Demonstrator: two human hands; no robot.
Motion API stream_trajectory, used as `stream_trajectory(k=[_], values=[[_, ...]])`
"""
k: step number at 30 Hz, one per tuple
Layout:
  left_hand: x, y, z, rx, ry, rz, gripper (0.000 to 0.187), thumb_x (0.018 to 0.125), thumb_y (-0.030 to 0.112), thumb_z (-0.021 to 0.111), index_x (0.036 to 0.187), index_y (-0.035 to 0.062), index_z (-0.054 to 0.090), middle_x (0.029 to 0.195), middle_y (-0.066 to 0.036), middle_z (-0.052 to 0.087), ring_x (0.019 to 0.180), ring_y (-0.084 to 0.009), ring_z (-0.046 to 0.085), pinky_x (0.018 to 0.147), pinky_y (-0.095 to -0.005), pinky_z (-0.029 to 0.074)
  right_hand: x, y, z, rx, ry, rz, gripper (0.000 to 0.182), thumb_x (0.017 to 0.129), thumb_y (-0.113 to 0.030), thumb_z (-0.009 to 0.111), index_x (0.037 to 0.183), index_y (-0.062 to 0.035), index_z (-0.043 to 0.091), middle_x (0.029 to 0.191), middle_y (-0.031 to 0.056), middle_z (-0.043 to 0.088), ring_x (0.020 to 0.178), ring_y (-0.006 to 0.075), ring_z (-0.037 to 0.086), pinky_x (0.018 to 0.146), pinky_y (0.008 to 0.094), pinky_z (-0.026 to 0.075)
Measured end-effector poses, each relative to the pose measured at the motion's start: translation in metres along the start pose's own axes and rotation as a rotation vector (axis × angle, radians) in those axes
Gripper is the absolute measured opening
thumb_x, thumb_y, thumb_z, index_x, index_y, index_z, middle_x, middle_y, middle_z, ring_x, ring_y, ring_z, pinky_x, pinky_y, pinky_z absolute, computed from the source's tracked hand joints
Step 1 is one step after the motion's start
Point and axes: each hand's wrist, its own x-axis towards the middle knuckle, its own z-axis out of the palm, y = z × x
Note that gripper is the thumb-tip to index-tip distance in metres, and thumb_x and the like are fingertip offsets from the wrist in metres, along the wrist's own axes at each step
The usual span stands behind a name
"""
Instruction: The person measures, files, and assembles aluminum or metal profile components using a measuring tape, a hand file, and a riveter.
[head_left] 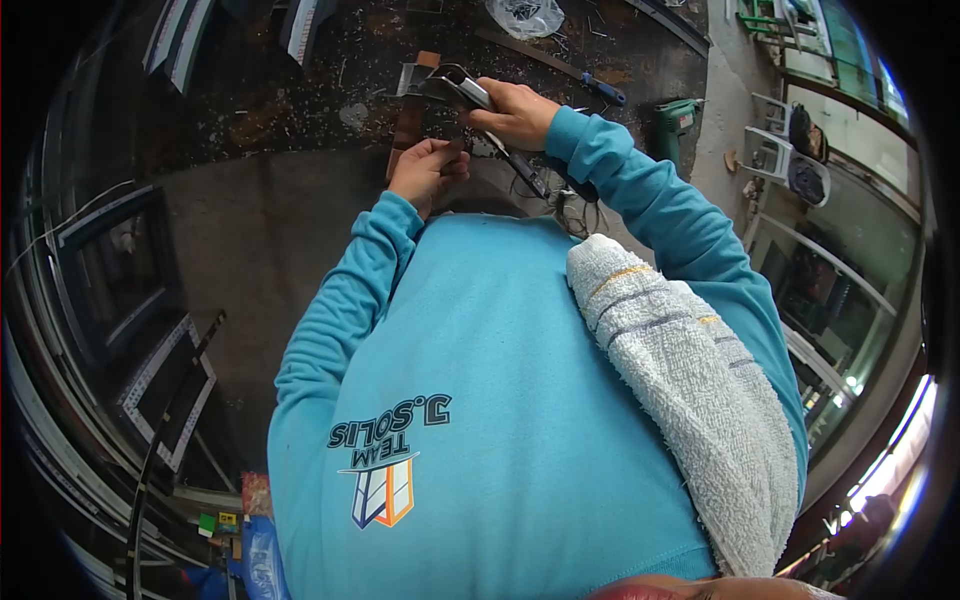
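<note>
My right hand [515, 112] is wrapped round a plier-like metal hand tool [472, 92]. The tool's curved head points left over the dark worktable [300, 95], close to a small grey metal piece [411, 79] lying by a brown wooden block [428, 59]. Lower and to the left, my left hand [425, 172] is closed, thumb and fingers drawn together near the table's front edge. Whatever those fingers may hold is hidden. A brown strip [408, 125] runs toward me just above the left hand.
A blue-handled file [603, 90] and a clear bag of small metal parts [527, 16] lie farther back. A green power tool [677, 118] sits at the right edge. Metal frames [115, 260] stand at the left, a white chair [770, 150] at the right. A towel [670, 370] hangs over my shoulder.
</note>
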Motion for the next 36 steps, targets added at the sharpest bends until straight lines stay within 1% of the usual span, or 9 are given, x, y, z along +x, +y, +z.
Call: stream_trajectory(k=[10, 16, 21, 24, 28, 29, 31, 32, 36], values=[[0.01, -0.005, 0.029, 0.396, -0.327, -0.035, 0.044, 0.088, 0.038, 0.07, 0.115, 0.0057, 0.058, 0.106, -0.005, 0.061, 0.098, -0.0147, 0.058, 0.089, -0.0311, 0.047, 0.009, -0.02, -0.005, -0.173, -0.016, 0.059, 0.044, 0.09, -0.04, 0.059, 0.111, -0.0018, 0.06, 0.093, 0.0202, 0.068, 0.089, 0.0321, 0.068, 0.08, 0.0429, 0.052], [0.014, -0.025, 0.052, 0.672, -0.556, -0.031, 0.068, 0.079, 0.061, 0.071, 0.114, 0.0032, 0.058, 0.106, -0.005, 0.06, 0.097, -0.0149, 0.056, 0.084, -0.0309, 0.047, 0.019, -0.031, -0.023, -0.016, -0.158, 0.36, 0.047, 0.088, -0.047, 0.061, 0.096, -0.0003, 0.064, 0.068, 0.0057, 0.06, 0.041, 0.0111, 0.052, 0.034, 0.0274, 0.044], [0.013, -0.032, 0.047, 0.467, -0.449, -0.026, 0.069, 0.079, 0.056, 0.073, 0.114, 0.0, 0.055, 0.105, -0.009, 0.06, 0.102, -0.018, 0.06, 0.092, -0.0319, 0.048, 0.028, -0.032, -0.033, -0.13, -0.205, 0.414, 0.054, 0.086, -0.051, 0.063, 0.1, 0.0011, 0.064, 0.073, 0.0076, 0.062, 0.044, 0.0127, 0.056, 0.038, 0.0293, 0.05], [0.006, -0.034, 0.045, 0.656, -0.234, 0.178, 0.057, 0.08, 0.042, 0.077, 0.112, 0.0016, 0.054, 0.108, -0.01, 0.06, 0.101, -0.0216, 0.061, 0.087, -0.0336, 0.049, 0.02, -0.062, -0.035, -0.275, -0.196, 0.329, 0.053, 0.087, -0.049, 0.062, 0.105, 0.0006, 0.062, 0.074, 0.0087, 0.062, 0.05, 0.0151, 0.06, 0.039, 0.0308, 0.052], [0.014, -0.031, 0.035, 0.947, 0.204, 0.987, 0.037, 0.08, 0.02, 0.072, 0.11, 0.005, 0.056, 0.103, -0.014, 0.063, 0.093, -0.029, 0.064, 0.076, -0.0382, 0.05, 0.031, -0.016, -0.029, -0.602, -0.079, -0.168, 0.048, 0.089, -0.043, 0.06, 0.113, -0.0015, 0.059, 0.074, 0.0107, 0.063, 0.058, 0.0195, 0.066, 0.043, 0.0327, 0.055], [0.027, -0.031, 0.032, 0.877, 0.21, 0.849, 0.034, 0.082, 0.021, 0.07, 0.109, 0.0045, 0.056, 0.102, -0.014, 0.064, 0.091, -0.0278, 0.064, 0.076, -0.0374, 0.051, 0.036, 0.002, -0.028, -0.717, -0.01, -0.37, 0.047, 0.089, -0.042, 0.06, 0.114, -0.0017, 0.059, 0.074, 0.0109, 0.063, 0.058, 0.0199, 0.066, 0.043, 0.0327, 0.055], [0.057, -0.036, 0.03, 0.727, 0.222, 0.578, 0.029, 0.086, 0.022, 0.066, 0.107, 0.0033, 0.057, 0.099, -0.013, 0.066, 0.088, -0.0255, 0.066, 0.076, -0.0358, 0.052, 0.032, -0.013, -0.03, -0.573, -0.078, -0.196, 0.045, 0.089, -0.041, 0.06, 0.109, -0.0008, 0.06, 0.073, 0.0118, 0.063, 0.057, 0.0206, 0.066, 0.041, 0.0332, 0.054], [0.069, -0.041, 0.032, -0.057, 0.058, 0.314, 0.029, 0.092, 0.027, 0.06, 0.104, 0.0009, 0.059, 0.096, -0.011, 0.067, 0.086, -0.0213, 0.067, 0.076, -0.033, 0.054, 0.02, -0.042, -0.032, -0.451, -0.139, -0.026, 0.044, 0.09, -0.041, 0.06, 0.106, -0.0004, 0.061, 0.071, 0.0118, 0.062, 0.055, 0.0204, 0.065, 0.041, 0.0331, 0.053], [0.066, -0.038, 0.04, -0.184, 0.157, 0.32, 0.04, 0.093, 0.034, 0.059, 0.106, -0.0033, 0.059, 0.097, -0.01, 0.066, 0.085, -0.0202, 0.068, 0.076, -0.0285, 0.056, 0.02, -0.045, -0.031, -0.152, -0.246, 0.312, 0.048, 0.089, -0.044, 0.06, 0.094, 0.0035, 0.061, 0.06, 0.0104, 0.057, 0.046, 0.0191, 0.061, 0.039, 0.032, 0.052]])
